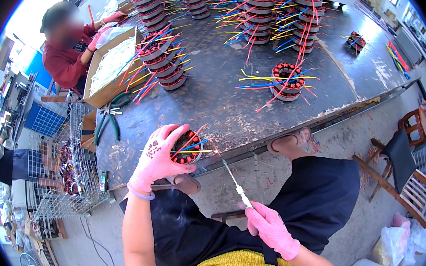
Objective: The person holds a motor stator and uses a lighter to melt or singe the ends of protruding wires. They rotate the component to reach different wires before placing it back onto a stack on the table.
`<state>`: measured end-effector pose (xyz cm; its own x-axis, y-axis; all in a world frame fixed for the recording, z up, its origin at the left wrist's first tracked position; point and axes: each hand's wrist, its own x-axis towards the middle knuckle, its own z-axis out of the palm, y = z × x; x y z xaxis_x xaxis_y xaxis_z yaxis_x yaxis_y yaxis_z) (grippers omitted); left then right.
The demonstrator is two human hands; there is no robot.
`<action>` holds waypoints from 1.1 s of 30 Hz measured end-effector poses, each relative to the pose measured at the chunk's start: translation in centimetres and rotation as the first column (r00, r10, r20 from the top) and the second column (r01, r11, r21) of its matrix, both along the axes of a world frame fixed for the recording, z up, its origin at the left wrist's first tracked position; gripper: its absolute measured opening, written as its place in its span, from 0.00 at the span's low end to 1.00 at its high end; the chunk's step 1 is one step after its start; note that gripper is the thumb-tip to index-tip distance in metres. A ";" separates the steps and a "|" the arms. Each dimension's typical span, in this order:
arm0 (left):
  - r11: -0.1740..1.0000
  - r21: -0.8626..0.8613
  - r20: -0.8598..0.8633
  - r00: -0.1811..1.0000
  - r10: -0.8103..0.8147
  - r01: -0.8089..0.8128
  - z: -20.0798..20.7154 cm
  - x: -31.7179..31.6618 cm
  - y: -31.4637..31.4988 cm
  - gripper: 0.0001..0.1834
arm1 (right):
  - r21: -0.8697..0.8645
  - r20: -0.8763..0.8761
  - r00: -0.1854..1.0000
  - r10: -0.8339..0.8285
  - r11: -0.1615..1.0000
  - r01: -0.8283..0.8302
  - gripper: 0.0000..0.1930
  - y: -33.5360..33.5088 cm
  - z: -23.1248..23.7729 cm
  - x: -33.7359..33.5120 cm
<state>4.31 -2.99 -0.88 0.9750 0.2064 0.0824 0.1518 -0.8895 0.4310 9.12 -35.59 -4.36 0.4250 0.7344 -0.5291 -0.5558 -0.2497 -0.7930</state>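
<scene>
My left hand (161, 154), in a pink glove, is wrapped around the left side of a small ring-shaped motor stator (187, 147) at the table's front edge. Red windings line the ring, and red, blue and yellow wires stick out of it. A slim tool with a white handle (244, 197) is gripped in my right hand (271, 231), also pink-gloved. Its thin shaft points up and left toward the stator's wire ends. What the tip touches is too small to tell. Green-handled pliers (108, 119) lie left of my left hand.
Stacked stators (166, 60) stand along the back of the dark table (211, 97). Another wired stator (287, 82) sits nearer. A cardboard box (112, 66) is at the left, beside a co-worker (66, 49). A wire basket (75, 171) stands below; a wooden chair (397, 169) is at right.
</scene>
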 end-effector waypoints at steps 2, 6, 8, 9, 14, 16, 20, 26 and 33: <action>1.000 0.006 0.019 1.000 -0.009 0.009 -0.1 -0.1 0.1 0.52 | -0.005 -0.005 1.000 -0.002 1.000 0.002 0.21 -0.1 0.1 0.0; 0.999 0.019 0.050 0.998 -0.045 0.044 -0.3 -0.1 0.4 0.53 | -0.007 -0.006 1.000 0.014 1.000 -0.014 0.20 -0.5 0.2 -0.2; 0.999 0.040 0.041 0.999 -0.032 0.031 -0.3 0.0 0.3 0.53 | -0.012 -0.046 0.999 0.027 1.000 -0.028 0.20 -0.7 0.2 -0.5; 0.999 0.050 0.032 0.999 -0.019 0.017 -0.4 0.1 0.3 0.53 | -0.028 -0.074 0.997 0.035 0.999 -0.037 0.20 -0.7 0.3 -0.6; 0.999 0.047 0.015 1.000 0.007 -0.007 -0.6 0.0 0.4 0.55 | -0.024 -0.093 0.994 0.056 0.998 -0.059 0.20 -0.5 0.2 -1.3; 0.999 0.042 0.019 1.000 0.002 -0.003 -0.8 -0.1 0.6 0.55 | -0.023 -0.100 0.993 0.059 0.998 -0.061 0.20 -0.2 0.3 -1.4; 0.999 0.023 0.054 0.998 -0.041 0.040 -0.9 -0.6 0.9 0.56 | -0.031 -0.065 0.994 0.085 0.996 -0.087 0.20 0.0 0.5 -1.3; 1.000 0.019 0.019 1.000 -0.014 0.013 -0.7 -0.4 0.7 0.56 | -0.034 -0.058 0.994 0.089 0.995 -0.091 0.20 -0.2 0.2 -1.2; 0.999 0.042 0.001 1.000 0.005 -0.005 -0.6 -0.4 0.5 0.57 | -0.005 0.011 0.995 0.096 0.995 -0.096 0.21 -0.2 0.2 -1.1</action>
